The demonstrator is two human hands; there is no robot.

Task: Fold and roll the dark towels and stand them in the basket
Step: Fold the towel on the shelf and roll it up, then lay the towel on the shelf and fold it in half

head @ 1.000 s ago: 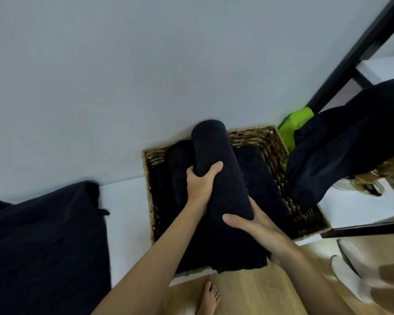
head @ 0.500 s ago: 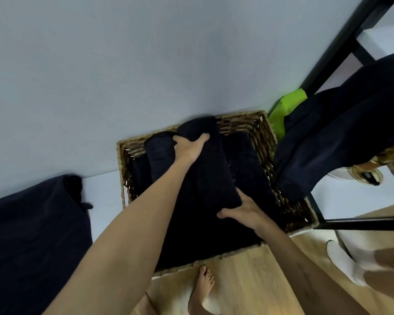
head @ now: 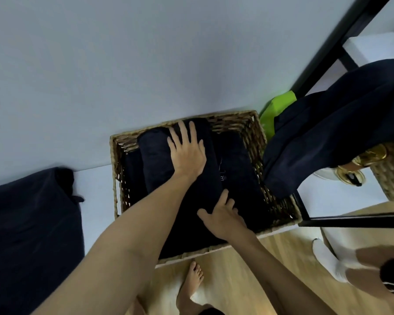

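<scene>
A woven wicker basket [head: 255, 123] sits on a white surface against the wall. Dark rolled towels fill it side by side. The middle rolled towel [head: 210, 178] lies between a left roll [head: 154, 155] and a right roll [head: 239, 164]. My left hand [head: 187, 153] rests flat on the top end of the middle roll, fingers spread. My right hand [head: 223, 215] presses on the roll's near end, fingers apart. Neither hand is closed around the towel.
A loose dark towel [head: 30, 226] lies on the white surface to the left. More dark cloth [head: 332, 135] hangs over a black frame [head: 341, 37] at right, beside a green object [head: 279, 104]. Another person's socked foot [head: 328, 260] stands at lower right; my bare foot [head: 191, 283] is below.
The rolled towel I held upright above the basket has gone down into it between the other rolls. My left hand let go of its grip and now lies flat on top.
</scene>
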